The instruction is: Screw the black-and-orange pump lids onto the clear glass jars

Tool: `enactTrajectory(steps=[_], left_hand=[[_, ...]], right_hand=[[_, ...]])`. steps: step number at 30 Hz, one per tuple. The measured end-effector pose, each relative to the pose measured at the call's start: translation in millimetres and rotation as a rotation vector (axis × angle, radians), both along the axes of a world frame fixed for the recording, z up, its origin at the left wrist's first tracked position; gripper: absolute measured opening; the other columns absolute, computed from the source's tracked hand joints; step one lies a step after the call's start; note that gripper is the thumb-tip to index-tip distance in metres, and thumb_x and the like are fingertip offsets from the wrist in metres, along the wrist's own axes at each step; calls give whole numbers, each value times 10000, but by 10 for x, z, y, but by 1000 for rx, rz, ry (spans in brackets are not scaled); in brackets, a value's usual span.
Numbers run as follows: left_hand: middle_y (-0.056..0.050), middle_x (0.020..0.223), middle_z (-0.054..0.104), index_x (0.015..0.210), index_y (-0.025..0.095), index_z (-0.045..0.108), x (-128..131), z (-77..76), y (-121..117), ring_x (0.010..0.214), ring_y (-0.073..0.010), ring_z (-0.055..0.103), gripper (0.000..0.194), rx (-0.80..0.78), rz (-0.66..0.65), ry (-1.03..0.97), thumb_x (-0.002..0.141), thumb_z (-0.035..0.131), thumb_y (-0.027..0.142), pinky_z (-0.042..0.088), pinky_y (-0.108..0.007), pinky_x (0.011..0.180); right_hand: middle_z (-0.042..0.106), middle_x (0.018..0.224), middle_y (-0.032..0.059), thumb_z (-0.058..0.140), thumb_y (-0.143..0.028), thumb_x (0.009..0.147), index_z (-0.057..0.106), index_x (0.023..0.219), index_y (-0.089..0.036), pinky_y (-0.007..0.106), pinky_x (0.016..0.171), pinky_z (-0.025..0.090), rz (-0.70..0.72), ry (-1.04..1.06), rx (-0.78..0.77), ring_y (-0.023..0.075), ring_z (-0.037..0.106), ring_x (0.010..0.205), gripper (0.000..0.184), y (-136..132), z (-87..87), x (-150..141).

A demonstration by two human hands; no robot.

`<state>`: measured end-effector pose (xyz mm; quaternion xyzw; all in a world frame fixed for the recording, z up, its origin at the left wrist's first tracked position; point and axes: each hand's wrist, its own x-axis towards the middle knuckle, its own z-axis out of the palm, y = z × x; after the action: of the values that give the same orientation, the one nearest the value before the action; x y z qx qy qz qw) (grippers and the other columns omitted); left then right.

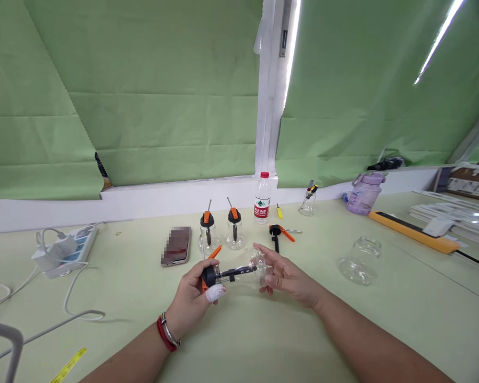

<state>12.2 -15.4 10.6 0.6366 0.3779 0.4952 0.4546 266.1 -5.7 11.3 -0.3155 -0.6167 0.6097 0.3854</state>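
A clear glass bottle (243,271) lies on its side in the air between my hands, its wide base to the right. My left hand (197,290), with a white wrapping on the thumb, grips the black stopper (209,276) with an orange lever at the neck. A dark tube runs from this stopper into the glass. My right hand (289,276) is closed around the base. Behind it lies a loose black stopper (275,230) with an orange handle (288,235). A glass bottle without a stopper (360,263) stands to the right.
Two stoppered glass bottles (208,239) stand behind, beside a phone (176,246). Farther back are a red-capped water bottle (262,199), a yellow-handled tool (279,211), a small tool jar (308,205) and a purple jug (363,194). A power strip (69,252) with cables stands left.
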Motion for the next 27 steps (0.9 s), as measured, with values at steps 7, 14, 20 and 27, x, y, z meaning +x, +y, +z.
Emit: enactTrajectory(steps=[7, 14, 20, 27], left_hand=[[-12, 787, 510, 1073, 177, 556, -29, -54, 20, 562, -126, 526, 424, 50, -12, 37, 699, 722, 291, 550, -274, 462], [-4, 778, 504, 1061, 181, 563, -11, -40, 7, 563, -127, 516, 428, 0, -22, 23, 685, 732, 299, 544, -274, 466], [16, 737, 515, 1056, 179, 557, 11, -6, 6, 511, -116, 524, 441, -52, 8, -22, 670, 737, 293, 543, -290, 471], [-8, 794, 498, 1065, 185, 561, -9, -29, 0, 571, -127, 505, 443, 2, -3, 14, 674, 738, 295, 538, -285, 470]], right_hand=[[618, 887, 74, 529, -564, 820, 414, 1308, -188, 265, 522, 409, -64, -61, -42, 102, 541, 529, 626, 11, -28, -46], [625, 916, 85, 430, -605, 846, 495, 1217, -195, 279, 540, 444, -54, -48, -51, 137, 588, 594, 557, 1, -52, -65], [225, 1453, 89, 693, -391, 761, 230, 1392, -420, 339, 744, 478, 41, 46, 10, 184, 574, 966, 784, -48, 17, -17], [494, 1176, 94, 646, -463, 779, 310, 1381, -313, 311, 648, 475, 13, -1, -5, 144, 620, 731, 705, 3, -13, -4]])
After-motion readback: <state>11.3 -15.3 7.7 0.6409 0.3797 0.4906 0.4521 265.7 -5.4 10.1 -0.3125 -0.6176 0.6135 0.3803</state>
